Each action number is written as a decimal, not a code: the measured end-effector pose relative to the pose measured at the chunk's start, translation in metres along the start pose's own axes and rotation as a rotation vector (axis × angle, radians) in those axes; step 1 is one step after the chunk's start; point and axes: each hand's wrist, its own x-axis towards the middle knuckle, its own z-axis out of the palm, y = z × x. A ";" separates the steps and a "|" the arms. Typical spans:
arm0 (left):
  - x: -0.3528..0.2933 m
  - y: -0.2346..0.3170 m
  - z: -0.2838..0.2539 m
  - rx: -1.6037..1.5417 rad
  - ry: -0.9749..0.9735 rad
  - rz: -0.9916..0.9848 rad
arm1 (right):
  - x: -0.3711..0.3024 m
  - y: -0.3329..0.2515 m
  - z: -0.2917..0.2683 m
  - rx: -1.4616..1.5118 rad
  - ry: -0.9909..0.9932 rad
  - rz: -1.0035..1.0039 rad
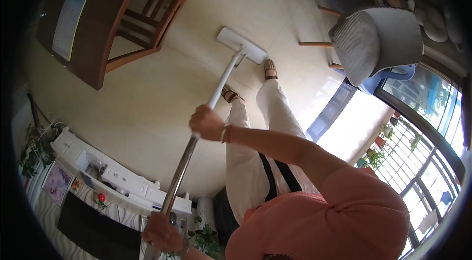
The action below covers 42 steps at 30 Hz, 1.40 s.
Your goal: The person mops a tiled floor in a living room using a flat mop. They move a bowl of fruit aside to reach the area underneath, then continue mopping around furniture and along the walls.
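Observation:
A flat mop with a long silvery handle (183, 174) slants across the view, and its white rectangular head (243, 46) lies on the pale tiled floor (142, 97). My right hand (206, 122) is wrapped round the middle of the handle, where a light grey section meets the shiny metal one. Nearer the handle's upper end, my left hand (163, 233) is closed round it too. The mop head is just in front of my sandalled feet (270, 69).
A dark wooden table (98, 38) and wooden chair (142, 29) stand far left. At right is a grey upholstered chair (373, 43) beside a blue plastic item (405, 72). A white cabinet (125, 179) runs along the left, and potted plants (378, 144) line the barred window.

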 end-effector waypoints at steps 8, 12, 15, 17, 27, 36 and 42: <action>-0.009 -0.034 0.065 0.191 1.101 0.120 | 0.005 0.014 -0.040 -0.139 -0.599 -0.099; 0.010 -0.094 0.110 -0.017 0.525 -0.052 | -0.026 0.116 -0.089 -0.229 -0.670 0.039; 0.020 -0.135 0.169 -0.125 0.273 -0.108 | -0.037 0.180 -0.153 -0.239 -0.783 0.072; 0.040 -0.165 0.222 -0.153 0.218 -0.152 | -0.058 0.232 -0.190 -0.275 -0.738 0.064; 0.075 -0.290 0.348 -0.330 -0.034 -0.312 | -0.139 0.399 -0.278 -0.415 -0.514 0.218; 0.094 -0.267 0.319 -0.231 -0.157 -0.318 | -0.132 0.373 -0.247 -0.420 -0.213 0.277; 0.116 -0.168 0.186 -0.017 -0.214 -0.136 | -0.042 0.249 -0.149 -0.360 0.073 0.187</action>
